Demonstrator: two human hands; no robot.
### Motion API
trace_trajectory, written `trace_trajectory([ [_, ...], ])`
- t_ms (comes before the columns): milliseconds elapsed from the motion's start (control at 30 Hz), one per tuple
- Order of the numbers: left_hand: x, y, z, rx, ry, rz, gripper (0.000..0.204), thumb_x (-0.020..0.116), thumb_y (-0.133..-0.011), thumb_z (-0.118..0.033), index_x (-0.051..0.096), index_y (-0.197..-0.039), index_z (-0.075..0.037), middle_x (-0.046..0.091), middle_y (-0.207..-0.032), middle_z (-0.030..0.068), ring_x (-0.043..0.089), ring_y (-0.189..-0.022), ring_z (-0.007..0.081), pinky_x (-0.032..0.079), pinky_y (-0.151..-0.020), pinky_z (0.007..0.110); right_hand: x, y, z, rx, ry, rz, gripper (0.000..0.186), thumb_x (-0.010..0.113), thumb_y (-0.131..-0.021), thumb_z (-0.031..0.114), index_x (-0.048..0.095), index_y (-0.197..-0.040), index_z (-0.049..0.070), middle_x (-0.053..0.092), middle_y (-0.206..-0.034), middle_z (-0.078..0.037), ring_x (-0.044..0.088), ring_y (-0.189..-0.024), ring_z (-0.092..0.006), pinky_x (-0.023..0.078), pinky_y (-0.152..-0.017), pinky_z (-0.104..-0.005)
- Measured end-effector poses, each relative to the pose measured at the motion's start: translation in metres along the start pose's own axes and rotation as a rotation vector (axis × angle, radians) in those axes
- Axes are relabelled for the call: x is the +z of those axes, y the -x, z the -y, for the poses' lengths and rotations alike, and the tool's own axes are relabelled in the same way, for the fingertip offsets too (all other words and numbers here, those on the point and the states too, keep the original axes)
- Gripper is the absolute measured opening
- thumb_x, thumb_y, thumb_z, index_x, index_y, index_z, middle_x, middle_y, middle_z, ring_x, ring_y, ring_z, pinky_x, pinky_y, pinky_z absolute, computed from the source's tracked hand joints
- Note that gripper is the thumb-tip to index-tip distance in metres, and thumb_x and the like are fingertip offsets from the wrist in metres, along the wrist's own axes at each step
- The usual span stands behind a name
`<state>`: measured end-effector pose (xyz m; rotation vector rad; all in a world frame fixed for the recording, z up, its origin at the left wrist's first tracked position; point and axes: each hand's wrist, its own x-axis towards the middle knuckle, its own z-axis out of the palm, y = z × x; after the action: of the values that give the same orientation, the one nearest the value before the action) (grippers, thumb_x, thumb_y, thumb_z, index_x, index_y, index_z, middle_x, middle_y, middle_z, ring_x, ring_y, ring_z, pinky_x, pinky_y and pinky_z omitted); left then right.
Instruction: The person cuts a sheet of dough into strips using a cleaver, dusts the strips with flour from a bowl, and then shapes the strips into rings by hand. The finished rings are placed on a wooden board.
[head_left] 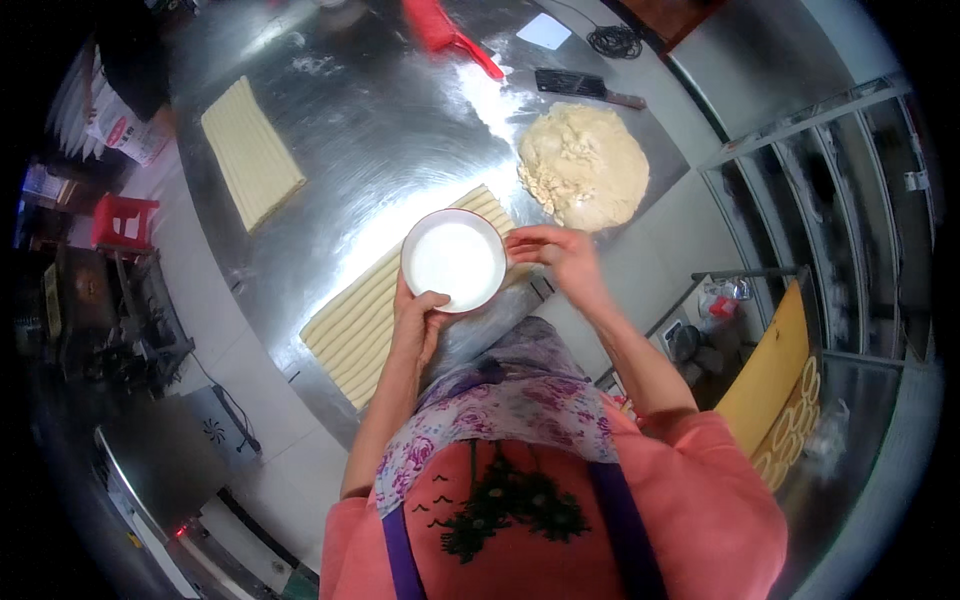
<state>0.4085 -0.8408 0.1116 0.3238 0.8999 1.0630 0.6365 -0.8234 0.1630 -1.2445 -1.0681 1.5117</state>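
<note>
My left hand [415,325] grips a round bowl [455,262] with a dark reddish rim and smooth white contents, thumb over its near edge. My right hand [556,258] is at the bowl's right side, fingers stretched toward the rim; whether they touch it I cannot tell. Beneath the bowl lies a row of long pale dough strips [362,325], side by side along the near edge of the metal table [330,150]. The bowl hides part of this row. A large lumpy mass of dough [583,165] rests beyond my right hand.
Another block of dough strips [250,155] lies at the far left. Behind the dough mass is a broad dark blade [570,83] with a wooden handle. A red tool [445,35] and a white sheet [544,31] lie farther back. Metal racks [820,190] stand right; a red stool [124,221] left.
</note>
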Motion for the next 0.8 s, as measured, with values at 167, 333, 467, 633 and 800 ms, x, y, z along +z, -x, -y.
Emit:
trace_trajectory([
  [167,-0.003,-0.004,-0.005,0.013,-0.058,-0.054,0.082,0.055,-0.067,0.005,0.030,-0.144,-0.004,0.047,-0.131,0.0207,0.057,-0.115,0.0344,0.061,-0.084,0.044,-0.066,0.002,-0.100,0.114,0.257,-0.239,0.047,0.040,-0.081,-0.006,0.056,-0.125,-0.009,0.065,-0.120,-0.019,0.063,-0.113,-0.0237,0.046,-0.101,-0.0334],
  [333,-0.011,0.001,-0.006,0.035,-0.050,-0.155,0.083,0.055,-0.066,0.004,0.030,-0.145,-0.005,0.047,-0.131,0.0200,0.057,-0.115,0.0337,0.061,-0.083,0.043,-0.046,-0.021,-0.117,0.020,0.605,-0.202,0.053,0.040,-0.081,-0.001,0.052,-0.132,-0.007,0.061,-0.123,-0.028,0.059,-0.118,-0.0343,0.043,-0.101,-0.0351],
  [467,-0.016,0.007,-0.007,0.064,-0.012,-0.189,0.081,0.055,-0.067,0.004,0.031,-0.144,-0.005,0.048,-0.130,0.0192,0.058,-0.114,0.0330,0.062,-0.081,0.042,-0.031,-0.068,-0.104,-0.004,0.628,-0.163,0.060,0.041,-0.076,-0.002,0.047,-0.136,-0.005,0.059,-0.121,-0.032,0.057,-0.116,-0.0406,0.043,-0.099,-0.0387],
  [633,-0.011,0.013,-0.011,0.126,0.023,-0.249,0.077,0.055,-0.067,0.003,0.034,-0.141,-0.004,0.050,-0.127,0.0185,0.060,-0.108,0.0320,0.062,-0.076,0.040,-0.016,-0.135,-0.098,-0.075,0.671,-0.089,0.066,0.042,-0.072,-0.002,0.043,-0.138,-0.004,0.058,-0.120,-0.033,0.056,-0.112,-0.0449,0.043,-0.098,-0.0444],
  [800,-0.021,0.003,-0.008,0.137,-0.016,-0.223,0.074,0.056,-0.068,0.000,0.034,-0.139,-0.004,0.049,-0.127,0.0198,0.061,-0.107,0.0351,0.062,-0.080,0.044,-0.029,-0.116,-0.110,-0.075,0.751,-0.047,0.067,0.042,-0.073,-0.001,0.041,-0.140,-0.004,0.057,-0.120,-0.033,0.056,-0.112,-0.0454,0.042,-0.099,-0.0462],
])
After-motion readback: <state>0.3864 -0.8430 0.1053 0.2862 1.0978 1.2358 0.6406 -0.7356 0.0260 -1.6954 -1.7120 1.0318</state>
